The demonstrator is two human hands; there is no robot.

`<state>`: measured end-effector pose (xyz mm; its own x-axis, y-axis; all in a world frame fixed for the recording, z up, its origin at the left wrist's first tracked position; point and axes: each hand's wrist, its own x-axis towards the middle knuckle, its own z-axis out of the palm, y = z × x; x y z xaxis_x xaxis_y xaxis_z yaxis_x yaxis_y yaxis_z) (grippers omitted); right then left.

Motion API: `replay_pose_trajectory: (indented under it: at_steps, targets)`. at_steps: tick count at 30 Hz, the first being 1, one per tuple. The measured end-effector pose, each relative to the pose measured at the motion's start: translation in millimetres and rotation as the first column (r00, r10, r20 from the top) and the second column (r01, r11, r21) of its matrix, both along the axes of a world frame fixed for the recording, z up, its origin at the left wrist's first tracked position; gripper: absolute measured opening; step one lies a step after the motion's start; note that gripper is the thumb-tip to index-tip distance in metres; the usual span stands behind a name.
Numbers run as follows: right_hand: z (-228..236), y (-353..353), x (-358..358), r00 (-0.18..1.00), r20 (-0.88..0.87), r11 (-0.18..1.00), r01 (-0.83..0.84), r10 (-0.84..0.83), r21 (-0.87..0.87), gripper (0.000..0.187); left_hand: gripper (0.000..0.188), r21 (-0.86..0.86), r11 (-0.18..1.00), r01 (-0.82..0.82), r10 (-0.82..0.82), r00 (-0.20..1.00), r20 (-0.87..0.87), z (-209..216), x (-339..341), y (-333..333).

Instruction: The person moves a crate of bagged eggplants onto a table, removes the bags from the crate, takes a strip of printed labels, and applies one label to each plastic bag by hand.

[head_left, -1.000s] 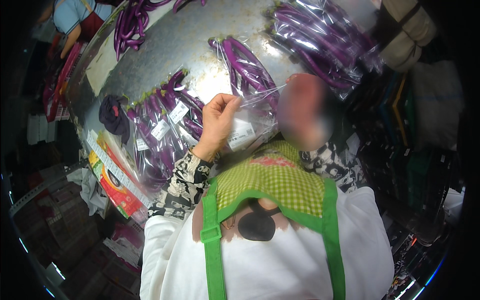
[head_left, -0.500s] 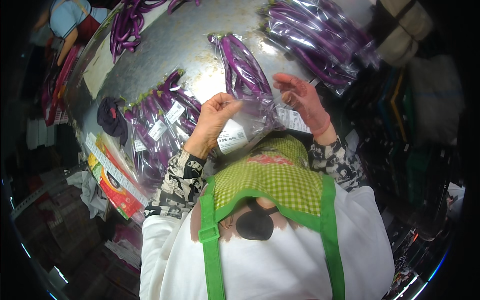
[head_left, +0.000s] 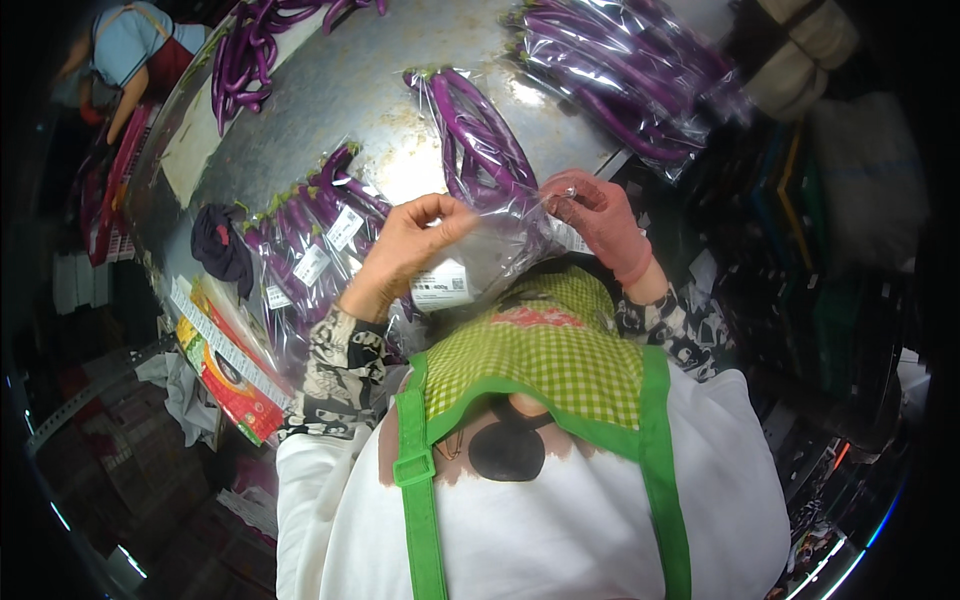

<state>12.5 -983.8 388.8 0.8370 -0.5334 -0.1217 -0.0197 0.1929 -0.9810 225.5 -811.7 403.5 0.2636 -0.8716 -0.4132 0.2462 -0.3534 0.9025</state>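
- Metal table [head_left: 320,95], grey with brownish marks, runs across the far side; its surface shines near the middle.
- At the far left, a co-worker [head_left: 130,50] in a light-blue top and dark red garment leans over, one arm reaching down.
- Dark crates [head_left: 790,230] stand at the right, with a beige bundle [head_left: 810,60] beyond them.
- Between the hands and beyond them lies a clear bag of eggplants [head_left: 485,130], in the middle of the table's near part; the stem ends point away from the person, and loose plastic gathers at the near end.
- The left hand [head_left: 405,245], bare, is at that plastic from the left, fingers bent and thumb close to them; blur hides whether film is caught between.
- The right hand [head_left: 605,225], in a pink glove, is at the bag's right edge, thumb and fingers curled toward each other; I cannot tell whether they grip the film.
- Just below the left hand shows a white label [head_left: 440,285].
- More bagged eggplants [head_left: 310,225] with white labels lie to the left, beside a dark cloth [head_left: 222,250] and, nearer, a red-and-yellow packet [head_left: 238,390].
- Loose eggplants [head_left: 240,65] lie far left; a large bagged pile [head_left: 620,70] lies far right.
- The wearer has a green checked apron [head_left: 530,370].
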Motion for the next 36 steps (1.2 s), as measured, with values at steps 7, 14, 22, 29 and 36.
replay_pose_trajectory:
  at_steps: [7, 14, 22, 29, 36]
  targets:
    - [13.8, 16.6, 7.9, 1.0, 0.018, 0.986, -0.001, 0.004, -0.169, 0.02, 0.029, 0.199, 0.924, 0.325, -0.374, 0.874, 0.309, 40.7, 2.7, -32.8]
    - [8.6, 16.6, 4.4, 0.989, -0.095, 0.989, 0.104, -0.115, -0.109, 0.02, 0.021, -0.105, 0.992, 0.069, -0.029, 0.939, 0.342, 16.0, -6.0, -31.8]
    - [-5.1, 9.4, 5.0, 0.999, 0.0, 0.999, 0.053, -0.053, -0.008, 0.02, 0.015, -0.208, 0.978, -0.032, 0.144, 0.824, 0.548, 9.2, -28.4, -26.2]
    - [10.1, 10.5, 3.9, 0.992, -0.022, 0.988, 0.124, -0.122, 0.094, 0.022, 0.028, -0.013, 0.991, 0.13, -0.111, 0.889, 0.445, 11.5, -8.5, -24.8]
    - [4.4, 22.4, 11.8, 0.985, -0.074, 0.923, 0.12, -0.157, -0.366, 0.04, 0.042, -0.005, 0.996, 0.092, -0.048, 0.566, 0.823, 62.7, -4.2, -22.6]
